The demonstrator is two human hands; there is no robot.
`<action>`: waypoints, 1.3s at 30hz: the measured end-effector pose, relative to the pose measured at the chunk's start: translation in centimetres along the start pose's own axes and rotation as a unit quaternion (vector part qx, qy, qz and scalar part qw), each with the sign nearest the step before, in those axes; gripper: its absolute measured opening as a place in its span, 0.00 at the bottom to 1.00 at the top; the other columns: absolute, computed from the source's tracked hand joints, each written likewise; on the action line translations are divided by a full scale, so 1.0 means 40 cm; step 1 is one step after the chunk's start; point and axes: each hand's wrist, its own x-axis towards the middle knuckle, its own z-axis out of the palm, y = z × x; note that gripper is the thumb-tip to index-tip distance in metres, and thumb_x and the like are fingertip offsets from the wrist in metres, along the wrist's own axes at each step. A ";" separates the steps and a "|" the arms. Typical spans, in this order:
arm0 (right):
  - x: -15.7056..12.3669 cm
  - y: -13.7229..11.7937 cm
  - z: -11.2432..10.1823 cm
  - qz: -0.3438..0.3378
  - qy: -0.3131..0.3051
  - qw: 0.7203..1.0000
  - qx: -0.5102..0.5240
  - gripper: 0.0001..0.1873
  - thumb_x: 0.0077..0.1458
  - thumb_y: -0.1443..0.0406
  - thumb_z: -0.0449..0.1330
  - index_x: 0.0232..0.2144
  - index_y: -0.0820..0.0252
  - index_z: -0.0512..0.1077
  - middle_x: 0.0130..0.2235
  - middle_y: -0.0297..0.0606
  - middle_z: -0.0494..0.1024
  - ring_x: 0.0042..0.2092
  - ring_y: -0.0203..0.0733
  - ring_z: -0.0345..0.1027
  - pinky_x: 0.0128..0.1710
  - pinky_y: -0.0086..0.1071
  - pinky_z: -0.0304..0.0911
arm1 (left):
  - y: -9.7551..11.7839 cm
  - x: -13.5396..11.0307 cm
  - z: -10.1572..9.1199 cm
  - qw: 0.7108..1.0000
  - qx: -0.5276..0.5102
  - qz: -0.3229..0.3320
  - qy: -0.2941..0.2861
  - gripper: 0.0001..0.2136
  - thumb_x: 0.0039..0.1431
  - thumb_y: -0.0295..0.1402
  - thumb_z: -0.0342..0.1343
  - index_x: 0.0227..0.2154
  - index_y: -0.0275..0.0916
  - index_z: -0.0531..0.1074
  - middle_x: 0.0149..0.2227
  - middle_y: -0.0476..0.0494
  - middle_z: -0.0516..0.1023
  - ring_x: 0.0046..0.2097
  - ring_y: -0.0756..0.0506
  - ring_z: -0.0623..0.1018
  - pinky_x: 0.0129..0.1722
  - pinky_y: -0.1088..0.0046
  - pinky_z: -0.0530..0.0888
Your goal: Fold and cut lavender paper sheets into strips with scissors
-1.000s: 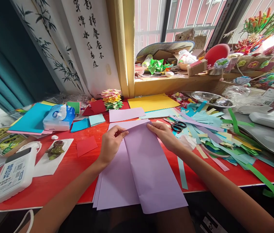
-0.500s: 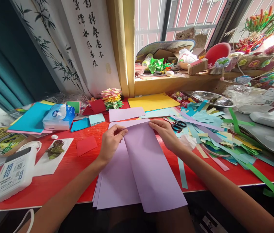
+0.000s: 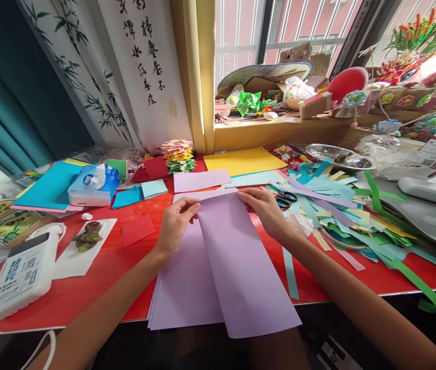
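A long sheet of purple paper (image 3: 244, 262) hangs between my hands, its lower end curling past the table's front edge. My left hand (image 3: 177, 221) pinches its upper left corner between thumb and fingers. At the upper right corner, my right hand (image 3: 260, 208) grips the sheet in the same way. Beneath it lies a stack of purple sheets (image 3: 183, 288), partly covered by the held one. Beyond my hands rests a shorter light purple piece (image 3: 201, 181). A pair of black-handled scissors (image 3: 286, 199) lies just past my right hand.
Cut paper strips (image 3: 341, 205) are heaped at the right, near a metal dish (image 3: 339, 155). Yellow paper (image 3: 244, 160) lies at the back. Leftward are a tissue pack (image 3: 93, 185), a red paper square (image 3: 138, 230) and a white container (image 3: 23, 277) on the red table (image 3: 98, 303).
The held sheet and both hands have shifted very slightly; its lower right corner sits a little further right. Both hands keep their pinch on the paper.
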 end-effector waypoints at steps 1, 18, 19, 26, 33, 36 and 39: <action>-0.001 -0.001 0.000 0.001 0.004 1.000 -0.003 0.12 0.52 0.58 0.55 0.27 0.60 0.72 0.31 0.35 0.72 0.32 0.35 0.64 0.33 0.29 0.60 | -0.001 0.000 0.000 1.000 -0.005 0.002 0.000 0.08 0.52 0.35 0.56 0.31 0.37 0.73 0.25 0.51 0.69 0.26 0.53 0.67 0.27 0.76 0.65; 0.032 -0.060 0.029 -0.251 0.026 0.857 -0.450 0.13 0.54 0.67 0.55 0.43 0.62 0.70 0.46 0.44 0.73 0.48 0.47 0.65 0.47 0.39 0.58 | -0.001 0.001 0.000 0.999 0.009 0.046 0.013 0.14 0.53 0.35 0.55 0.43 0.42 0.63 0.26 0.53 0.69 0.31 0.51 0.70 0.35 0.75 0.67; 0.036 -0.077 0.044 -0.264 -0.007 0.840 -0.474 0.12 0.55 0.67 0.54 0.42 0.62 0.71 0.45 0.43 0.74 0.47 0.47 0.65 0.47 0.39 0.57 | -0.002 0.001 0.000 0.999 0.010 0.043 0.009 0.15 0.53 0.35 0.55 0.43 0.42 0.62 0.26 0.53 0.69 0.32 0.51 0.70 0.35 0.75 0.67; 0.081 -0.133 0.165 -0.193 -0.159 0.825 -0.506 0.10 0.56 0.69 0.52 0.33 0.61 0.73 0.35 0.37 0.78 0.36 0.40 0.70 0.30 0.29 0.55 | -0.007 0.006 -0.001 0.999 -0.023 0.043 0.016 0.14 0.52 0.37 0.56 0.39 0.42 0.61 0.26 0.53 0.72 0.31 0.51 0.71 0.33 0.75 0.67; 0.106 -0.121 0.194 -0.261 -0.142 0.732 -0.614 0.07 0.54 0.71 0.52 0.32 0.65 0.70 0.31 0.41 0.77 0.30 0.43 0.68 0.27 0.32 0.47 | -0.010 0.009 -0.003 0.997 -0.030 0.032 0.069 0.14 0.50 0.36 0.58 0.37 0.42 0.60 0.27 0.53 0.72 0.30 0.51 0.72 0.32 0.75 0.68; 0.113 -0.116 0.195 -0.315 -0.141 0.709 -0.615 0.07 0.52 0.73 0.51 0.32 0.67 0.69 0.31 0.40 0.76 0.31 0.43 0.68 0.31 0.33 0.49 | -0.007 0.011 -0.003 0.995 -0.036 0.036 0.081 0.14 0.50 0.36 0.58 0.37 0.42 0.59 0.27 0.53 0.71 0.31 0.51 0.72 0.32 0.75 0.67; 0.121 -0.115 0.199 -0.341 -0.133 0.709 -0.603 0.07 0.52 0.74 0.51 0.31 0.66 0.68 0.31 0.39 0.76 0.31 0.42 0.67 0.34 0.34 0.49 | -0.003 0.015 -0.005 0.994 -0.049 0.047 0.089 0.15 0.51 0.36 0.58 0.38 0.41 0.59 0.26 0.53 0.69 0.31 0.51 0.71 0.31 0.76 0.67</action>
